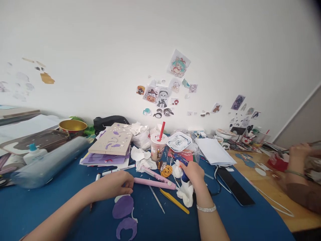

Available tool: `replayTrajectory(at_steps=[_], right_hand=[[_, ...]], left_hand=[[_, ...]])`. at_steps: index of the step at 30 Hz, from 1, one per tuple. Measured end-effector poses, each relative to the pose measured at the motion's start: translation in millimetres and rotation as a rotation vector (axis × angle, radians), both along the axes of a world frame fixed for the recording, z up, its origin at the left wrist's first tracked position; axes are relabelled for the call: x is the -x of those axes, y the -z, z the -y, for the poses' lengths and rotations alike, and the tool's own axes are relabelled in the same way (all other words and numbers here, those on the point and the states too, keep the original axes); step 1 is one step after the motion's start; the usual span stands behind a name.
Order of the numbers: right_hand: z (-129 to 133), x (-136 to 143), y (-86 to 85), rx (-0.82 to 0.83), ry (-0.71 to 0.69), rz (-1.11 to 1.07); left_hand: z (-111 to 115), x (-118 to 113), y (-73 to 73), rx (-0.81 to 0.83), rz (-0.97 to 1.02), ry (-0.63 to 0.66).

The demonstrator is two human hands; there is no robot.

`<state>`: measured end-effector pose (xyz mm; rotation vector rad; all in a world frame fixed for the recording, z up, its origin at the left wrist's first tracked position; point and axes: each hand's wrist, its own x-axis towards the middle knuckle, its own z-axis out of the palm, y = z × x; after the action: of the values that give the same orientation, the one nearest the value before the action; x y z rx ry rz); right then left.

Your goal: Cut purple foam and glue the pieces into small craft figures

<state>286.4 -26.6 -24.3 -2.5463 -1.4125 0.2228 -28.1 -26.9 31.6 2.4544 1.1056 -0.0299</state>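
blue matting point(155, 231) spreads under the nearest things, giving them one flat surface to lie on. taking the pink iron as the clock's centre, the grey board point(100, 145) sits at ten, set across purple and white sheets, perhaps keeping them pressed together. the black slab point(234, 185) lies flat at three, beside a pale cable. the pink iron point(152, 183) rests with its two arms spread apart, one end by the left hand point(122, 182) at nine; that hand's fingers curl inward, narrow, but whether they pinch anything i cannot tell. the drink cup point(155, 150) stands upright at twelve, beyond the hands, probably so it won't be knocked.

at two, the right hand point(195, 172) is closed around a blue tool point(181, 159), a grip that seems meant to steady it; its tip is hard to make out. crumpled tissue point(186, 195) lies just below that hand, handy for wiping, i'd guess. the purple oval point(122, 207) lies flat at eight, the purple crescent point(126, 227) at seven, both on the person's side, easy to reach. smaller still, yellow tweezers point(175, 201) slant at four and a thin rod point(157, 199) nearer six, both loose and unheld.
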Motion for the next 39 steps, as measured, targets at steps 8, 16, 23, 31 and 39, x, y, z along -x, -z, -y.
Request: replayTrajectory(at_steps=[8, 16, 23, 31, 39], right_hand=[[3.8, -0.6, -5.0, -0.097, 0.016, -0.034], [9.1, -11.8, -6.7, -0.418, -0.026, -0.206], [7.2, 6.9, -11.3, -0.996, 0.073, -1.127], [17.7, 37.8, -19.2, -0.987, -0.323, -1.267], [16.4, 44.2, -9.3, -1.031, -0.515, -1.182]], left_hand=[[-2.4, 3.4, -0.9, -0.064, 0.026, -0.050], [-2.3, 8.1, 1.8, -0.051, -0.181, -0.097], [-4.3, 9.5, 20.4, -0.065, -0.261, -0.068], [-6.5, 7.9, 13.0, 0.033, -0.158, -0.127], [-16.7, 12.4, 16.5, -0.110, 0.046, -0.192]])
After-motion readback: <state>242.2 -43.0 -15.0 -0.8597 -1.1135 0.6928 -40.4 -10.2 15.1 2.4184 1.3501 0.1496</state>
